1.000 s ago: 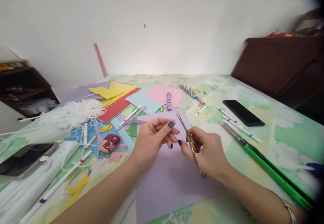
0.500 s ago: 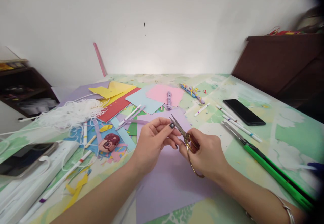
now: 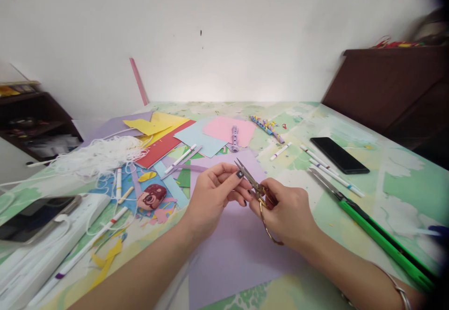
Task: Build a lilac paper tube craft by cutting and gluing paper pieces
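My right hand (image 3: 286, 209) grips a pair of scissors (image 3: 257, 189) with gold-coloured handles, the blades pointing up and to the left. Close against the blades, my left hand (image 3: 220, 191) pinches with thumb and fingertips; whatever lies between them is too small or hidden to make out. Both hands hover over a large sheet of purple paper (image 3: 238, 258) on the table. Beyond them, a small purple rolled piece with dark marks (image 3: 235, 138) rests on pink paper (image 3: 242, 130).
Coloured paper, including a red sheet (image 3: 163, 146), and white string (image 3: 101, 155) lie at left, near a power strip (image 3: 75, 226) and phone (image 3: 38, 216). A green utility knife (image 3: 372, 226), several markers and a black phone (image 3: 338, 155) lie at right. A brown cabinet (image 3: 389, 85) stands behind.
Almost nothing differs. Both hands and the scissors keep nearly the same place, and the view has shifted very slightly.
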Tool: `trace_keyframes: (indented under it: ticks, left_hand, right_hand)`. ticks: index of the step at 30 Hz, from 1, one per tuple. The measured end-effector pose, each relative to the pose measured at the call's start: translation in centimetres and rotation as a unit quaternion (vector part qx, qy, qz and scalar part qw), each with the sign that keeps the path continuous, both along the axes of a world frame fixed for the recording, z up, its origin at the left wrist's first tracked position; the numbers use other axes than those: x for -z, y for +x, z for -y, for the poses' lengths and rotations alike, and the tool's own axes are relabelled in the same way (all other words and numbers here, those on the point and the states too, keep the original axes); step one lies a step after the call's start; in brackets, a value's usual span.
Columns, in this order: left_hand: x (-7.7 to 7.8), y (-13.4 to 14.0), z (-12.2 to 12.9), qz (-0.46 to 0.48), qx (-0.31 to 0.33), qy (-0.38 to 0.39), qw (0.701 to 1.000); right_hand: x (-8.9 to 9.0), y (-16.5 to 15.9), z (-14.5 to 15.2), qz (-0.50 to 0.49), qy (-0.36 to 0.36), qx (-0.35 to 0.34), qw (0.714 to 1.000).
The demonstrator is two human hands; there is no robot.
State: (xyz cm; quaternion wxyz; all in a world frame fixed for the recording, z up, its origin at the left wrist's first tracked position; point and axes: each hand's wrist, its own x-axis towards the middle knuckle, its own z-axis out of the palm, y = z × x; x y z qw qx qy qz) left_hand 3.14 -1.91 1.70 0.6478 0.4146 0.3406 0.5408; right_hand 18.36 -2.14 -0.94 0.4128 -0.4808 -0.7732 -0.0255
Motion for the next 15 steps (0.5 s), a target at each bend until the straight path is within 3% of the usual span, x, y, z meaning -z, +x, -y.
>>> trace_keyframes:
  ticks: [15]
  left_hand:
    - [-0.14,-0.16,-0.18,-0.012,-0.004,0.008,1.0]
  right_hand:
    - [-0.21,-0.01,-0.08,0.001,0.031,0.001,1.0]
